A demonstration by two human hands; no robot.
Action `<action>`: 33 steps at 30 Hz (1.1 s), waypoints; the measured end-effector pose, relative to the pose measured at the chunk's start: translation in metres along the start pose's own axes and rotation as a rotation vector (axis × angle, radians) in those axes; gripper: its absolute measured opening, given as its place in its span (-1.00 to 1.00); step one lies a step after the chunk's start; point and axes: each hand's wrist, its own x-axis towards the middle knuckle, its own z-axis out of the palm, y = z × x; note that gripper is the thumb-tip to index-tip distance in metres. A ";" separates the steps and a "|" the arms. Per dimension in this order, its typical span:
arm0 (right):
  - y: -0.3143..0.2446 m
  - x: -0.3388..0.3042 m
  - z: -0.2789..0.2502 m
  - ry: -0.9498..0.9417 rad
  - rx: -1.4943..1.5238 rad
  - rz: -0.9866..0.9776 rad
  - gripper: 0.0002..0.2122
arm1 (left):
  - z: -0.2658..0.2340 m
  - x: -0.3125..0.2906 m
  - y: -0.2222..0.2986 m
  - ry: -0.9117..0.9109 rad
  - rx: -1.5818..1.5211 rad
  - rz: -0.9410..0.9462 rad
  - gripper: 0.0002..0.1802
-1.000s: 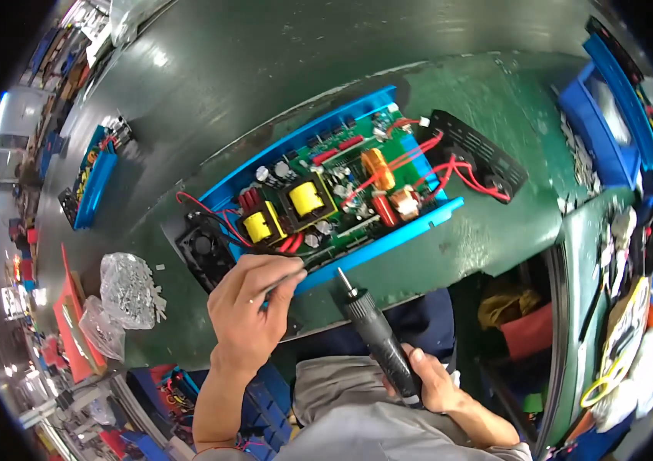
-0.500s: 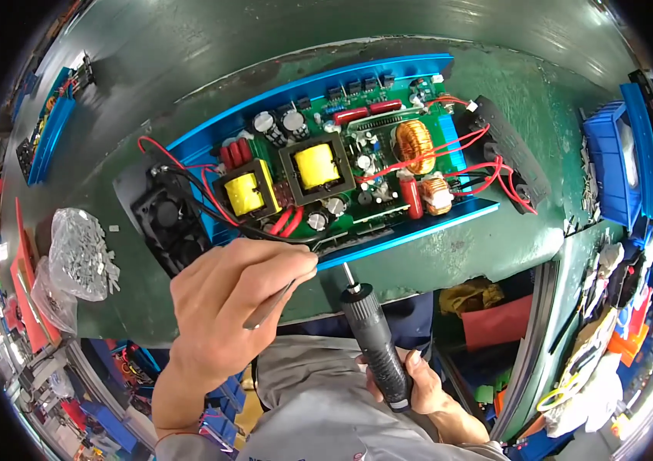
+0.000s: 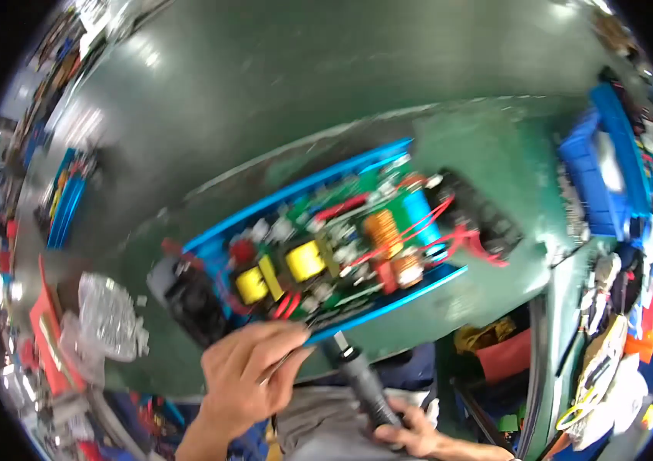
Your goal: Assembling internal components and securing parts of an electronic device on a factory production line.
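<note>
At seven o'clock on the glossy blue metal chassis (image 3: 395,306), our left hand (image 3: 249,376) pinches a slim metal tool (image 3: 276,367). At five, our right hand (image 3: 412,432) grips a cylindrical electric screwdriver (image 3: 365,384).

Left hand (image 3: 246,376): back uppermost, fingers (image 3: 276,339) bent, thumb (image 3: 294,370) pinching just below index. Left forearm (image 3: 207,436) slants down-left behind those fingers. Right hand (image 3: 407,432): lower and rightward of left fingers, well apart, curled closed; right forearm (image 3: 464,449) rightward of its fingers. Slight blur.
</note>
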 end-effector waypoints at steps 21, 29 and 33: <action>-0.036 0.013 0.004 0.036 0.000 -0.231 -0.59 | -0.004 0.017 0.059 -0.427 0.576 -0.255 -0.80; -0.023 0.013 -0.001 -0.015 0.008 -0.244 -0.54 | -0.001 0.019 0.055 -0.388 0.580 -0.234 -0.80; -0.018 0.009 0.000 0.003 0.014 -0.193 -0.48 | 0.001 0.019 0.059 -0.399 0.552 -0.251 -0.77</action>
